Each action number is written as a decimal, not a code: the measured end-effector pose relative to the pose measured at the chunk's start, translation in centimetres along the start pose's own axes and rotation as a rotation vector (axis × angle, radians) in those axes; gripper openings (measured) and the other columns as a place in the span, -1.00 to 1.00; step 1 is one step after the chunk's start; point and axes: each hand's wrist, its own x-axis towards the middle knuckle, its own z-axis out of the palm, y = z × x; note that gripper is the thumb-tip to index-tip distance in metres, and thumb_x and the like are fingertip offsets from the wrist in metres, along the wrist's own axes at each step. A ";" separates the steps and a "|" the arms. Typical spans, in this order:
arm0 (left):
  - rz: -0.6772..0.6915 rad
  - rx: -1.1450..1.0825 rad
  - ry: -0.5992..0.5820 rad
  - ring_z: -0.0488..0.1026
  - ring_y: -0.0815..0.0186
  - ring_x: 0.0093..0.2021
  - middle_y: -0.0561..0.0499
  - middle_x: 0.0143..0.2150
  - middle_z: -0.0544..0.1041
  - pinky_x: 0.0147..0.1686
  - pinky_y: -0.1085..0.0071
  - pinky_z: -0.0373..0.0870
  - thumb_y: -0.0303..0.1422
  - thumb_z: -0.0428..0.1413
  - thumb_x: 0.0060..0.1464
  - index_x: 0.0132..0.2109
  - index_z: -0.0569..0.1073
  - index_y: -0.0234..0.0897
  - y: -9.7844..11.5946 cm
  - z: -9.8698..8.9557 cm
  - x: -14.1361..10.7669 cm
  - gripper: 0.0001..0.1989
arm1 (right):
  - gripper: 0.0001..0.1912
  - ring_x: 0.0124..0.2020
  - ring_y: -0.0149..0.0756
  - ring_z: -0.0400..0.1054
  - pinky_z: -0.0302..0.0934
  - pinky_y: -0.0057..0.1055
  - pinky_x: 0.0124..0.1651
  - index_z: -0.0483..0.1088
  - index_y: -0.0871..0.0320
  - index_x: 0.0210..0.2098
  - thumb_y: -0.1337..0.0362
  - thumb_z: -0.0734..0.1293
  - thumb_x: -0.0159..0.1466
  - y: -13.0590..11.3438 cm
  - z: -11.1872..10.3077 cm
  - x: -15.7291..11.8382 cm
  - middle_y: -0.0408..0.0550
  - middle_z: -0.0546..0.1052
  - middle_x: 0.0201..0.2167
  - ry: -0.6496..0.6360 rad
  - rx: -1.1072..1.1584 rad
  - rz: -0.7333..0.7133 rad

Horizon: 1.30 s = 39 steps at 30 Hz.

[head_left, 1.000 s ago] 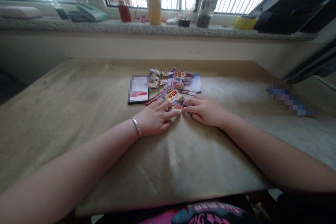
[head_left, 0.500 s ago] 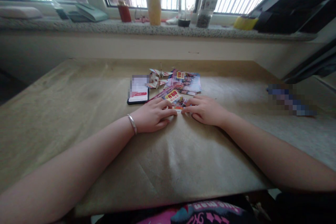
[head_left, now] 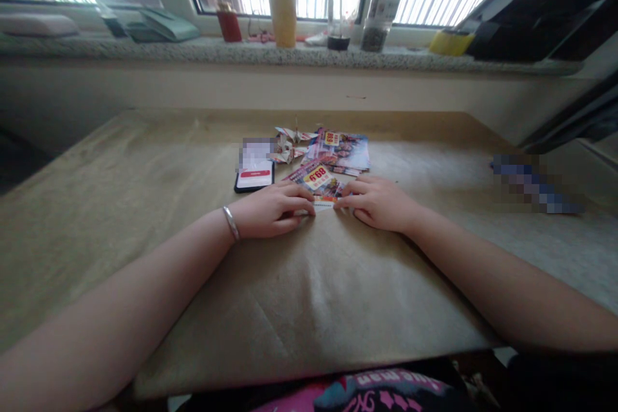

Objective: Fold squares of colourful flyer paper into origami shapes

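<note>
A printed paper sheet (head_left: 316, 178) with a yellow price label lies on the table between my hands. Its near edge shows a white strip with small print. My left hand (head_left: 277, 209), with a silver bangle at the wrist, has bent fingers closed on the sheet's left near corner. At the right near edge, my right hand (head_left: 379, 205) pinches the same sheet with thumb and forefinger. The undersides of the fingers are hidden. Just beyond lie a stack of printed sheets (head_left: 355, 151), folded paper cranes (head_left: 288, 149) and a phone (head_left: 255, 175).
A beige cloth covers the table (head_left: 309, 309). A blurred-out flat item (head_left: 533, 187) lies at the right. Along the windowsill (head_left: 168, 48) stand a red bottle (head_left: 228, 22), a tall yellow cylinder (head_left: 281, 0), clear containers (head_left: 376, 22) and a yellow object (head_left: 451, 42).
My left hand has slid left along the sheet's near edge, uncovering more of the white strip. My right hand has stayed nearly still.
</note>
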 end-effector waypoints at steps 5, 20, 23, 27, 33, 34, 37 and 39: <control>0.004 -0.062 0.002 0.38 0.23 0.05 -0.07 0.05 0.45 0.12 0.28 0.27 -0.44 -0.02 0.16 -0.05 0.50 -0.19 -0.3 -0.3 -0.1 -0.72 | -0.66 -0.21 -0.23 0.29 0.12 -0.34 -0.19 0.49 0.03 -0.08 0.40 0.21 0.24 0.1 0.1 -0.1 -0.01 0.50 -0.18 0.005 0.011 -0.009; 0.012 -0.199 0.012 0.44 0.31 0.04 -0.04 0.06 0.49 0.09 0.40 0.35 -0.47 0.05 0.12 -0.16 0.55 -0.21 -1.2 -0.5 -0.7 -0.79 | -0.67 -0.23 -0.24 0.30 0.15 -0.34 -0.19 0.51 0.04 -0.10 0.40 0.20 0.25 0.1 0.2 -0.3 -0.01 0.51 -0.20 0.037 0.050 -0.003; 0.009 -0.214 0.006 0.44 0.31 0.05 -0.04 0.06 0.49 0.09 0.40 0.35 -0.46 0.05 0.12 -0.19 0.55 -0.23 -1.1 -0.6 -0.7 -0.81 | -0.67 -0.22 -0.25 0.29 0.15 -0.35 -0.20 0.51 0.04 -0.10 0.42 0.21 0.24 0.1 0.2 -0.3 -0.01 0.51 -0.19 0.044 0.052 0.002; 0.008 -0.214 -0.006 0.43 0.31 0.08 -0.04 0.07 0.49 0.11 0.39 0.34 -0.43 0.07 0.12 -0.26 0.54 -0.25 -1.1 -0.7 -0.8 -0.86 | -0.67 -0.23 -0.25 0.29 0.15 -0.34 -0.20 0.50 0.04 -0.10 0.41 0.21 0.24 0.1 0.2 -0.4 0.00 0.51 -0.19 0.037 0.053 0.000; -0.002 -0.218 -0.022 0.40 0.29 0.13 -0.04 0.08 0.50 0.16 0.35 0.30 -0.41 0.06 0.13 -0.27 0.54 -0.25 -1.2 -0.8 -0.7 -0.85 | -0.66 -0.20 -0.24 0.30 0.16 -0.34 -0.17 0.50 0.03 -0.09 0.42 0.21 0.23 0.2 0.3 -0.5 -0.01 0.50 -0.18 0.042 0.068 0.004; -0.003 -0.219 -0.033 0.38 0.28 0.14 -0.03 0.07 0.51 0.18 0.34 0.29 -0.41 0.06 0.13 -0.26 0.55 -0.25 -1.2 -0.8 -0.8 -0.84 | -0.66 -0.20 -0.24 0.30 0.16 -0.34 -0.17 0.50 0.03 -0.10 0.42 0.21 0.23 0.3 0.4 -0.5 -0.02 0.50 -0.18 0.044 0.070 0.006; -0.013 -0.214 -0.061 0.35 0.27 0.18 0.00 0.02 0.54 0.21 0.31 0.26 -0.43 0.06 0.10 -0.24 0.55 -0.24 -1.3 -0.8 -0.8 -0.83 | -0.65 -0.20 -0.24 0.31 0.17 -0.34 -0.17 0.51 0.03 -0.11 0.43 0.21 0.22 0.3 0.4 -0.5 -0.02 0.51 -0.19 0.048 0.078 0.007; -0.027 -0.208 -0.070 0.34 0.27 0.18 0.01 0.02 0.54 0.21 0.31 0.26 -0.46 0.06 0.07 -0.23 0.56 -0.23 -1.5 -0.8 -0.9 -0.81 | -0.65 -0.21 -0.24 0.31 0.18 -0.34 -0.17 0.51 0.03 -0.11 0.42 0.20 0.23 0.3 0.4 -0.5 -0.01 0.51 -0.19 0.052 0.082 0.000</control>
